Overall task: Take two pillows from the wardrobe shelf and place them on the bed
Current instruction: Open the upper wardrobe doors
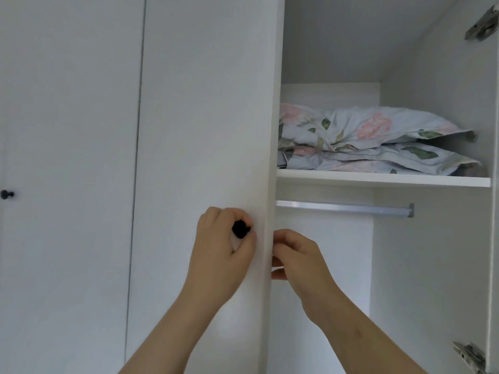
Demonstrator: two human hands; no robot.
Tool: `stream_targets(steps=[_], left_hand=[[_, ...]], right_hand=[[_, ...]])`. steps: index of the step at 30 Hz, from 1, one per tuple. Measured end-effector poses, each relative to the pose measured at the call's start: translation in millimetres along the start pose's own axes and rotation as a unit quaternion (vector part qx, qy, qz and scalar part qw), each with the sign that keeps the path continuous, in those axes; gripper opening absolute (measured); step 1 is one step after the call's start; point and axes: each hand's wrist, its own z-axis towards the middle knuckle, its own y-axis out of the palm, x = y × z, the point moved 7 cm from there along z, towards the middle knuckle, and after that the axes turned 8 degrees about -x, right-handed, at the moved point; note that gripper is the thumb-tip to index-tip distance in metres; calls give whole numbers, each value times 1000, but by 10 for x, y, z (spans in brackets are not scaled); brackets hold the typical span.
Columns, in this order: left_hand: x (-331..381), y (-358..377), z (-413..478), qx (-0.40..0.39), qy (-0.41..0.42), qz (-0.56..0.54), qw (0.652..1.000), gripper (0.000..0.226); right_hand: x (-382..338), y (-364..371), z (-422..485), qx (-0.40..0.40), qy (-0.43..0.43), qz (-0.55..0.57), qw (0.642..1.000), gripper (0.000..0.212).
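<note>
The white door (205, 130) covers the left end of the stacked pillows (364, 141). Above them the shelf (378, 178) lies open.

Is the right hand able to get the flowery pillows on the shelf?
Probably yes. Open space lies between the right hand and the pillows above it, but its fingers must first let go of the door edge.

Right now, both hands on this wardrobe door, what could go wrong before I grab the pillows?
The right hand curls round the door edge; if the left hand on the black knob lets it swing shut, fingers could be pinched.
The top pillow lies on the lower pillow; dragging one might tip the other off the shelf.
The door hides the left ends of both, so pulling now may snag them.
</note>
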Motion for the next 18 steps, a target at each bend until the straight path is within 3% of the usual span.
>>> stream_targets(steps=[5, 7, 12, 18], left_hand=[[-35, -421, -203, 33, -42, -66, 996, 2], [-69, -601, -281, 60, -58, -89, 992, 19], [-33, -1025, -388, 112, -100, -129, 980, 17], [39, -1366, -473, 124, -84, -16, 989, 37]], right_hand=[[-163, 399, -110, -112, -28, 82, 990, 22], [-197, 562, -150, -149, -32, 106, 983, 17], [-269, 971, -202, -209, -44, 133, 968, 14], [-294, 1398, -208, -232, -38, 130, 963, 12]])
